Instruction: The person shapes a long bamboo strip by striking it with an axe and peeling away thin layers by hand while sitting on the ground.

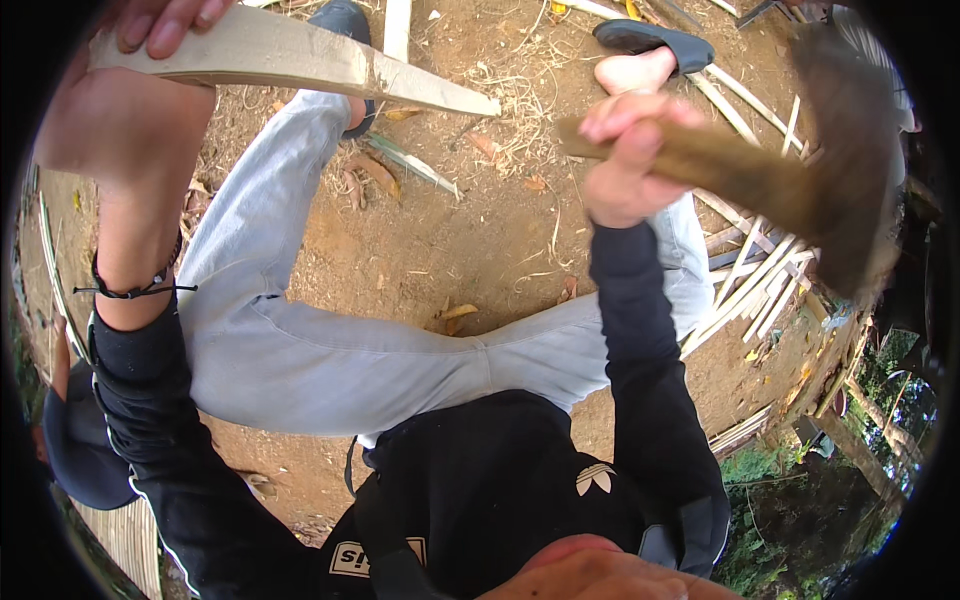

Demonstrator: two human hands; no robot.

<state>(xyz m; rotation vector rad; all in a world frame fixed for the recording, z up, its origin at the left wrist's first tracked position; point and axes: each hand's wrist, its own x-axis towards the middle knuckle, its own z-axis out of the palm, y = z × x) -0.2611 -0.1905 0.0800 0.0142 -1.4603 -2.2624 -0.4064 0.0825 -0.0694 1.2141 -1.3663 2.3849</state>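
At the upper left, my left hand (125, 125) is closed around the wide end of a pale, tapered piece of wood (300, 58). Its narrow tip points right, over the ground between my legs. My right hand (632, 165) grips the wooden handle of a hatchet (745, 170), to the right of that tip and apart from it. The hatchet's broad dark head is smeared by motion at the far right, so its edge cannot be made out. The left fingers are partly cut off by the picture's rim.
My legs in light jeans (370, 345) spread over bare brown soil (400, 250). Thin shavings (525, 95) and dry leaves lie between my feet. Several pale strips (765, 290) are piled beside my right leg. A dark cap-like object (85, 445) is near my left elbow.
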